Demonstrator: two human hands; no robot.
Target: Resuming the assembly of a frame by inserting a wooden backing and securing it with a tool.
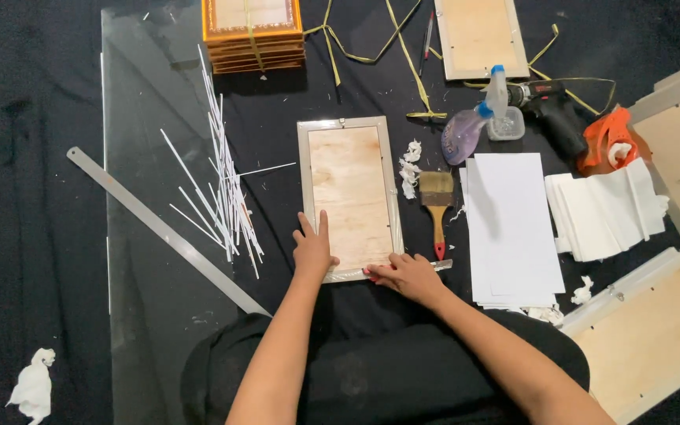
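Note:
A picture frame (350, 197) lies face down on the black cloth, its plywood back showing inside a silver border. My left hand (312, 248) rests flat on the frame's lower left corner, fingers spread on the wood. My right hand (404, 275) presses at the frame's bottom right edge, holding a small tool with a red tip; its blade lies along the bottom border. What kind of tool it is I cannot tell.
A glass sheet (151, 94) and metal ruler (159, 228) lie left, with several thin white strips (226, 189). A paintbrush (437, 205), spray bottle (474, 118), drill (548, 106), white paper stacks (513, 228), more frames (647, 338) and stacked gold frames (253, 31) surround.

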